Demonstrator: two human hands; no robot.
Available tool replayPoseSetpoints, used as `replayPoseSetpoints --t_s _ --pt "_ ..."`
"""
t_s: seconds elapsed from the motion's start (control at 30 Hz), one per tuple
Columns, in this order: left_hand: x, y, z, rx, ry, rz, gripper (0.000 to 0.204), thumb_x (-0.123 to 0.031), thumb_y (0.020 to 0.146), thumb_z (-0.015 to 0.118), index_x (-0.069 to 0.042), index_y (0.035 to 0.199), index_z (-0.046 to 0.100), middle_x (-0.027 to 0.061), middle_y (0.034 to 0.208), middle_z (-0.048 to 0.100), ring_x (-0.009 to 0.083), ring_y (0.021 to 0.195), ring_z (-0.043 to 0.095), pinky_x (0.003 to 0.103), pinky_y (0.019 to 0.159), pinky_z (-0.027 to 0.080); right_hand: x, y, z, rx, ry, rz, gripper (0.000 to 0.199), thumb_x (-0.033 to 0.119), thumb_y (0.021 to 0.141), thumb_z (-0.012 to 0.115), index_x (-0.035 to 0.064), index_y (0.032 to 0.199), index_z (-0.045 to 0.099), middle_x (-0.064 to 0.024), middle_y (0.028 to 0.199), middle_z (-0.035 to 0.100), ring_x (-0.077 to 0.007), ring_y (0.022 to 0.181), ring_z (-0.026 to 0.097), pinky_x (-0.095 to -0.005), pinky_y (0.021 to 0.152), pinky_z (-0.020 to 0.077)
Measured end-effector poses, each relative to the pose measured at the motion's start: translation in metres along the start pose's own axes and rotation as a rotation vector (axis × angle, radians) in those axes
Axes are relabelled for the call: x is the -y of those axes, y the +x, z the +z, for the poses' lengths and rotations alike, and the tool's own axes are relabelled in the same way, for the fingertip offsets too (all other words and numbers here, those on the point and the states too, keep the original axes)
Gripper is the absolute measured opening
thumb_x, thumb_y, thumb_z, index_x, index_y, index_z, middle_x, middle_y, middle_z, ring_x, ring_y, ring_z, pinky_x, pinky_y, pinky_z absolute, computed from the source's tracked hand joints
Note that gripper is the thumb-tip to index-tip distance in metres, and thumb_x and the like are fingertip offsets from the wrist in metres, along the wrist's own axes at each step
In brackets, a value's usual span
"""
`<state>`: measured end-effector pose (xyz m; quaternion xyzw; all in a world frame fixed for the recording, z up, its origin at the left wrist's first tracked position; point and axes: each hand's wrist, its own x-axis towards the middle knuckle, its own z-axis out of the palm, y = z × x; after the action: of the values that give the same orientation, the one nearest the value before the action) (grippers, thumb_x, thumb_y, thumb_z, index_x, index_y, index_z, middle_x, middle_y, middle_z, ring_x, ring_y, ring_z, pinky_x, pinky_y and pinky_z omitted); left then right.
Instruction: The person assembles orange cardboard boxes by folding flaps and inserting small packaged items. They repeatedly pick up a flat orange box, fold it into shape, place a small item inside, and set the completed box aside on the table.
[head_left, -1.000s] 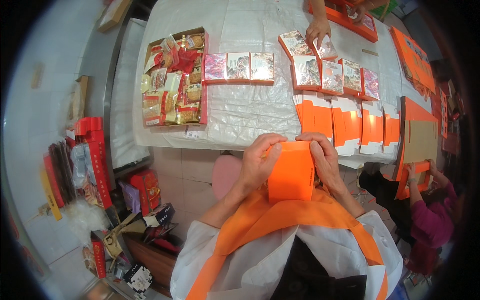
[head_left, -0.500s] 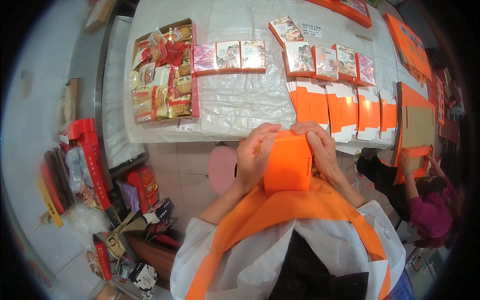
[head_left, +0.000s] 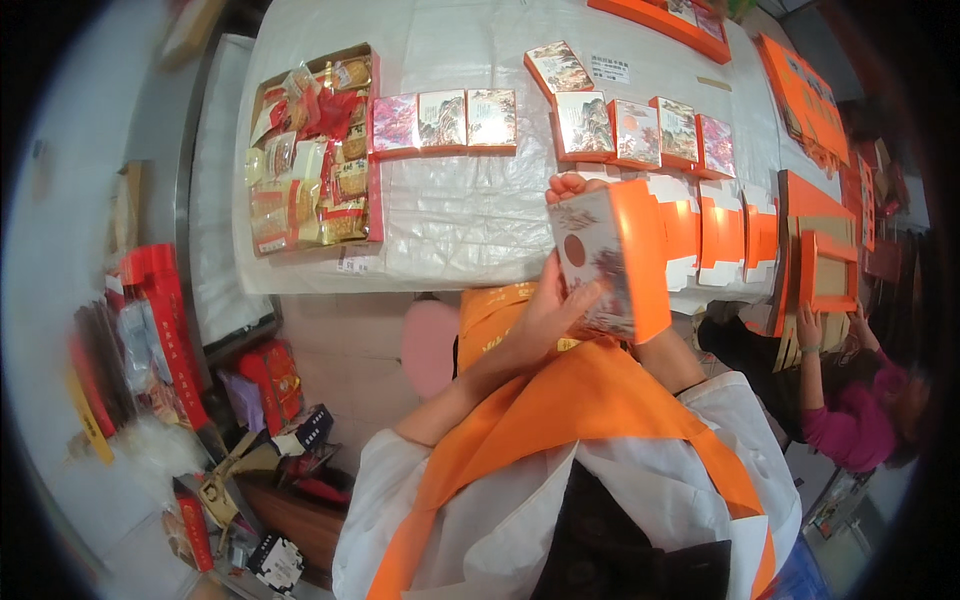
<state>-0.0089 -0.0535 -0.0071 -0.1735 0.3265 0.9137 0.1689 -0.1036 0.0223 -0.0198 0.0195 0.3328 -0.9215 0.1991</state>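
Upright orange box (head_left: 612,260), printed face

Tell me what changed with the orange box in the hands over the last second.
The orange box was turned in both hands: before, a plain orange side faced up; now its printed picture face shows, and it is raised over the table edge. The left hand lies on that face; the right hand holds from behind, only fingertips showing. Neither hand let go. The rows of small boxes and the snack tray stayed put.

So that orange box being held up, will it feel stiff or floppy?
The orange box is probably light and fairly stiff: it keeps flat faces and sharp edges between the left hand and right hand. As thin card, hard squeezing would likely dent it.
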Motion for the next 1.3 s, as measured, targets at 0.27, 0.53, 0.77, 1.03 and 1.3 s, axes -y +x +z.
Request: replayPoseSetpoints --t_s 0.27,0.53,0.77,1.03,1.3 --pt "-0.011 0.003 -0.006 0.036 0.001 0.107 0.041 -0.012 0.087 0.055 0.001 0.122 0.04 0.0063 0.114 0.05 0.0125 0.103 0.05 0.029 0.087 0.043 -0.016 0.005 -0.037 0.06 -0.387 0.043 0.023 0.022 0.092 0.05 0.0037 0.104 0.054 -0.0112 0.105 0.056 -0.0174 0.097 0.054 -0.0296 0.083 0.0466" --pt "-0.042 0.039 -0.085 -0.18 0.202 0.157 0.046 -0.012 0.088 0.053 0.001 0.127 0.031 0.0093 0.117 0.049 0.0153 0.104 0.051 0.03 0.087 0.044 -0.019 -0.019 -0.056 -0.109 -0.456 0.676 0.037 0.034 0.094 0.045 0.0073 0.118 0.044 -0.0079 0.096 0.058 -0.0144 0.074 0.059 -0.0274 0.059 0.0503" --pt "-0.036 0.164 -0.132 -0.316 0.603 0.309 0.06 -0.013 0.085 0.054 0.006 0.133 0.024 0.0211 0.121 0.045 0.0265 0.11 0.047 0.033 0.095 0.036 -0.091 0.083 -0.115 -0.348 0.179 0.48 0.018 0.025 0.092 0.052 0.0076 0.097 0.052 -0.0034 0.08 0.06 -0.0119 0.064 0.056 -0.0238 0.056 0.0471" --pt "-0.019 0.252 -0.154 -0.315 1.022 0.246 0.057 -0.009 0.082 0.046 0.005 0.134 0.025 0.0271 0.119 0.046 0.0406 0.109 0.044 0.042 0.095 0.034 -0.101 0.15 -0.166 -0.502 0.037 0.314 0.025 0.031 0.09 0.054 0.0088 0.101 0.053 -0.0038 0.084 0.06 -0.0137 0.067 0.056 -0.0276 0.061 0.0487" --pt "-0.008 0.259 -0.174 -0.434 0.992 0.112 0.05 -0.015 0.089 0.046 -0.004 0.136 0.03 0.0241 0.119 0.047 0.0386 0.111 0.043 0.042 0.093 0.034 -0.104 0.141 -0.186 -0.649 0.017 0.445 0.039 0.036 0.087 0.056 0.0086 0.113 0.046 -0.0055 0.106 0.052 -0.019 0.105 0.046 -0.0406 0.093 0.0375"
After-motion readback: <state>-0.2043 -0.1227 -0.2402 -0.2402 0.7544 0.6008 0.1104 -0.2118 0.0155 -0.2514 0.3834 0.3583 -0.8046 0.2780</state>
